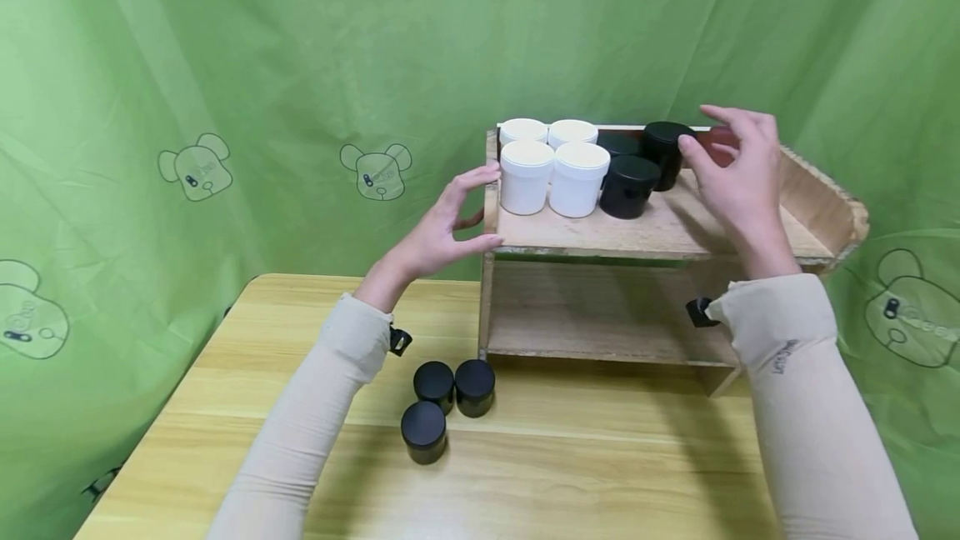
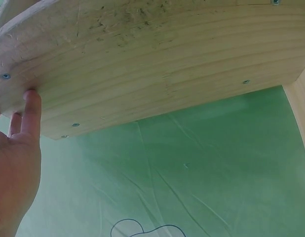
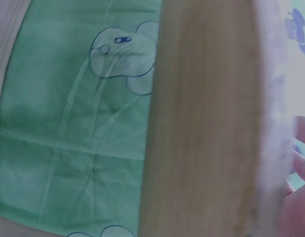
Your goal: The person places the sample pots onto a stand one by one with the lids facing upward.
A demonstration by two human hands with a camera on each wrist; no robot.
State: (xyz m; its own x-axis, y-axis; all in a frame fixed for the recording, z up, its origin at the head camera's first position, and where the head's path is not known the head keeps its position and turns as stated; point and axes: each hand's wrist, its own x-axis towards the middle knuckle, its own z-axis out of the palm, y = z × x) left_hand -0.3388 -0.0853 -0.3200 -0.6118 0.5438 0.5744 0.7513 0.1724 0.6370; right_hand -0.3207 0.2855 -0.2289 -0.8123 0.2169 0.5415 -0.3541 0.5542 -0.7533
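Fingers spread, the left hand (image 1: 442,227) touches the left side of the shelf (image 1: 570,233); the right hand (image 1: 742,177), fingers wide, is beside a black jar (image 1: 668,143) atop the shelf. White jars (image 1: 579,188) stand at its left.

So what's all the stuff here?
Wooden shelf: 1, light brown, right of centre
Table: 1, pale wood, under the shelf
White jars: 4, white, shelf's top left
Upper black jars: 3 visible, black, beside them
Lower black jars: 3, black, on table
Cloth: count unclear, green, behind
Cartoon heads: several, blue-outlined, on cloth
Wrist gadgets: 2, black, at wrists
Sleeves: 2, beige, both arms
Left hand: 1, bare, shelf's left end
Right hand: 1, bare, by black jars
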